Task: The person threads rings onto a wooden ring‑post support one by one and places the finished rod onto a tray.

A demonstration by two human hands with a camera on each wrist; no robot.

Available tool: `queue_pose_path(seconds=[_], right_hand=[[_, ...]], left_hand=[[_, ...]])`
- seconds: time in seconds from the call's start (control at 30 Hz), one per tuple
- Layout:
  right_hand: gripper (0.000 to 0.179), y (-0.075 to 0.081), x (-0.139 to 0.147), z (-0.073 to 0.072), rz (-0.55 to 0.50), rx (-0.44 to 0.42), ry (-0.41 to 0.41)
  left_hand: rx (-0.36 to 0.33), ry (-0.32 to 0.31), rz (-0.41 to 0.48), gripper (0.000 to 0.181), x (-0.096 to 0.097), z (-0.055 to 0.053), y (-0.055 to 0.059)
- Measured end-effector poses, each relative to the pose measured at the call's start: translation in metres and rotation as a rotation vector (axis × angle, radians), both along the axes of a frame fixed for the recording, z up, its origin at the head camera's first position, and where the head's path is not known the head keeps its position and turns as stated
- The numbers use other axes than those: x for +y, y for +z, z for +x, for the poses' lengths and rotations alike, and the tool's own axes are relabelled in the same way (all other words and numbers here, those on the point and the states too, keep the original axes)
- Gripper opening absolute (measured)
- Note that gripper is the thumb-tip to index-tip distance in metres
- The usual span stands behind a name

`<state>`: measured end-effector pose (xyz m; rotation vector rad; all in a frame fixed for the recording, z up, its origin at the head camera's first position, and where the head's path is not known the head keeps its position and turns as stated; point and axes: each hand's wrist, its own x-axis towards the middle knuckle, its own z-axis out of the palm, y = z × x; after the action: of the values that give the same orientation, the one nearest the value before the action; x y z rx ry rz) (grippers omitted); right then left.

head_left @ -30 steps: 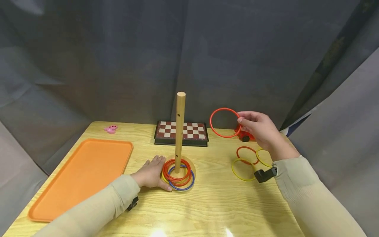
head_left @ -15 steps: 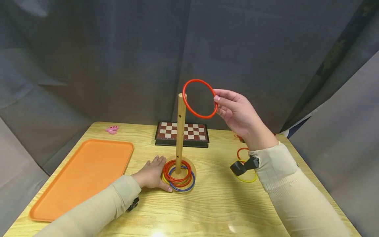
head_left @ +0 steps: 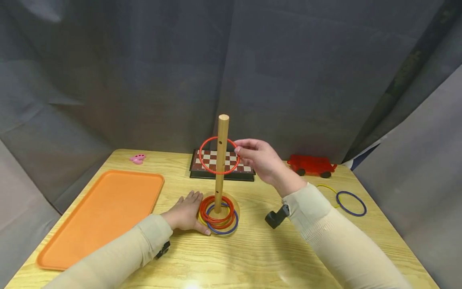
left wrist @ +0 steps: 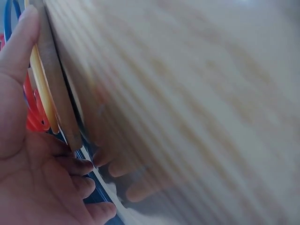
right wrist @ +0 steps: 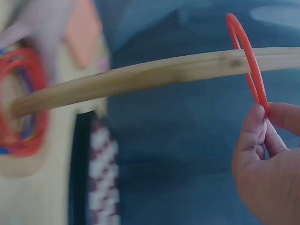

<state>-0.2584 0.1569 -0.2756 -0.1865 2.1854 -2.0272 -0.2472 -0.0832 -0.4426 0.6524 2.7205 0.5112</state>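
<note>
A wooden post [head_left: 219, 184] stands upright on a round wooden base [head_left: 236, 200]. My right hand [head_left: 261, 160] pinches a red ring [head_left: 200, 154] between thumb and fingers. In the right wrist view the held ring [right wrist: 251, 58] encircles the upper post, and the right hand [right wrist: 269, 173] is beside it. Several red rings [head_left: 216, 221], a blue ring [head_left: 236, 222] and some yellow lie around the post's foot. My left hand [head_left: 185, 212] rests at the base's left side with fingers extended. In the left wrist view its thumb [left wrist: 23, 37] lies along the base's edge.
An orange tray [head_left: 104, 216] lies at the left, with a pink paw-shaped item [head_left: 138, 159] behind it. A checkered board [head_left: 202, 162] sits behind the post. At the right are a red toy car [head_left: 312, 165], a blue ring [head_left: 355, 215] and a partly hidden yellow ring [head_left: 326, 186].
My right hand has carried the red ring leftward from the right side, up to the post's top, then down around its upper part. The left hand has stayed at the base.
</note>
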Motion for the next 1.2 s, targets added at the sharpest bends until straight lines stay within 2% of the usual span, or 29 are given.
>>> queue_pose_path(seconds=[0.27,0.47,0.7,1.2], right_hand=[[0.028,-0.077,0.008,-0.005,0.124,-0.094,0.049],[0.027,-0.113,0.011,-0.004,0.186,-0.13,0.044],[0.026,-0.131,0.006,-0.001,0.178,-0.165,0.05],[0.025,-0.141,0.007,0.003,0.24,-0.171,0.062]], left_hand=[[0.007,0.008,0.008,0.13,0.0,0.001,-0.001],[0.038,0.006,-0.004,0.13,0.0,0.0,-0.002],[0.055,-0.005,-0.007,0.13,0.001,-0.001,-0.004],[0.025,0.013,-0.008,0.13,0.0,0.0,-0.003]])
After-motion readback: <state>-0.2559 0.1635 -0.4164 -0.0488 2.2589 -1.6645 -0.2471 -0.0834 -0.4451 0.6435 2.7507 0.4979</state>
